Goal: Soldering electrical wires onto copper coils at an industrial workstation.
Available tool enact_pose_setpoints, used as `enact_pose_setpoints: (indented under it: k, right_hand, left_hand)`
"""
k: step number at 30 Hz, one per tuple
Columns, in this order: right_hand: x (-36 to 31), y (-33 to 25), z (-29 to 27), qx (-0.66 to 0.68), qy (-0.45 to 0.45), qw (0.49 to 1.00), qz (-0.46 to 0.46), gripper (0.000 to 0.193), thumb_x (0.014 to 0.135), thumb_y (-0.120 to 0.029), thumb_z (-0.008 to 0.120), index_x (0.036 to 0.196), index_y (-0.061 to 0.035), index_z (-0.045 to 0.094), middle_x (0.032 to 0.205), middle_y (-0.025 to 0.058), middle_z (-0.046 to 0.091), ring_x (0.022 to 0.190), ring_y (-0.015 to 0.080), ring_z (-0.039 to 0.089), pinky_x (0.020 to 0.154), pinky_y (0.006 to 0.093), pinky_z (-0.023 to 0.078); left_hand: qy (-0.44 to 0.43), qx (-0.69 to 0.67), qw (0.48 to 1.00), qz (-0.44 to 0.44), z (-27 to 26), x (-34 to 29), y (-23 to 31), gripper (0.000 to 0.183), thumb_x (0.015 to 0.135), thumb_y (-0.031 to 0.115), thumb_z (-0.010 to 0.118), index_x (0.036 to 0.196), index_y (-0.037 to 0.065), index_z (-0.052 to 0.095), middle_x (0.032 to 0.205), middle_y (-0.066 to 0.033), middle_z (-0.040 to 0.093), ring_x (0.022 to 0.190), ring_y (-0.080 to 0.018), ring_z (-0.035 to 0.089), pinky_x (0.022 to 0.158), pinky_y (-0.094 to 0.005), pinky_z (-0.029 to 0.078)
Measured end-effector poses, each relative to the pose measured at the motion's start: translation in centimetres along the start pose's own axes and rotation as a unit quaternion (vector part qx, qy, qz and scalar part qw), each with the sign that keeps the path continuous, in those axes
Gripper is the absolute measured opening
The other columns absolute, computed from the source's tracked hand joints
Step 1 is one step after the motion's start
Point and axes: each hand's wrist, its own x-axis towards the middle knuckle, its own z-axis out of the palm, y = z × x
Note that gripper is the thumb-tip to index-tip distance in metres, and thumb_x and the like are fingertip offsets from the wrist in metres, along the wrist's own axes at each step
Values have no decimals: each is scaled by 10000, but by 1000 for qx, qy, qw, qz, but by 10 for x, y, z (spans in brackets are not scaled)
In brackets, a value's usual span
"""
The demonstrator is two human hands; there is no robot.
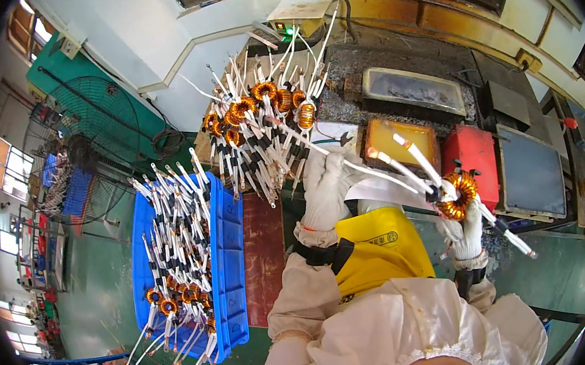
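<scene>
Clamped around the lower edge of a copper-wound ring coil [457, 195], the gloved right hand [463, 233] has the piece up off the bench, at my right; thick white leads [417, 155] fan out from it, coppery at the tips. My gloved left hand [326, 186] sits by a long pale strand that runs toward the coil; I can't tell from this feed whether the fingers are pinching it. I judge this to be handling and sorting the leads of one coil. The next move, I'd say, calls for a steady right grip while the left gathers or guides the strand clear. Just beyond lie an amber tray [401, 142] and a red box [470, 165]; past the left hand, a heap of similar coils [265, 115]. Farther off, behind a loaded blue crate [229, 259], stands a large fan [81, 150].
</scene>
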Motion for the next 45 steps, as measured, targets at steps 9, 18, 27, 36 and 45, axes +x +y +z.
enact_pose_setpoints:
  k: [9, 18, 27, 36, 45]
  right_hand:
    - [-8, 4, -6, -41, -12, 999, -19, 539, 820, -322, 577, 1232, -33, 385, 1148, 136, 504, 1027, 256, 518, 872, 385, 453]
    - [-11, -3, -16, 116, -91, 985, 92, 575, 825, -417, 542, 1238, -54, 376, 1092, 148, 522, 947, 236, 545, 827, 379, 469]
    - [-14, 0, 8, -59, 60, 996, -26, 503, 829, -289, 570, 1220, -26, 394, 1144, 130, 502, 970, 232, 539, 831, 357, 470]
    - [-14, -23, 22, -131, 18, 989, -67, 366, 856, -242, 540, 1134, -46, 403, 761, 38, 501, 483, 77, 379, 424, 211, 301]
    - [8, -9, 37, -367, 160, 907, -134, 159, 845, -140, 512, 977, -64, 467, 624, -22, 431, 469, 55, 354, 434, 194, 287]
  left_hand:
    - [8, -18, 998, 55, 6, 12, 2, 233, 912, 184, 441, 1086, 30, 432, 834, -97, 554, 778, -196, 565, 729, -357, 502]
    - [-25, 42, 997, 64, -20, 20, 38, 255, 902, 227, 465, 1093, 58, 463, 914, -63, 558, 821, -160, 568, 724, -318, 508]
    - [2, 102, 995, 3, -10, 14, 15, 275, 908, 259, 457, 1006, 3, 483, 889, -111, 562, 812, -184, 572, 733, -332, 510]
    - [-85, -12, 993, -81, -4, -4, -21, 268, 926, 279, 406, 951, 29, 499, 909, -76, 529, 802, -161, 543, 729, -310, 483]
    - [-139, 94, 955, -245, 8, -52, -84, 203, 924, 238, 410, 922, 52, 492, 840, -30, 518, 726, -87, 497, 644, -224, 451]
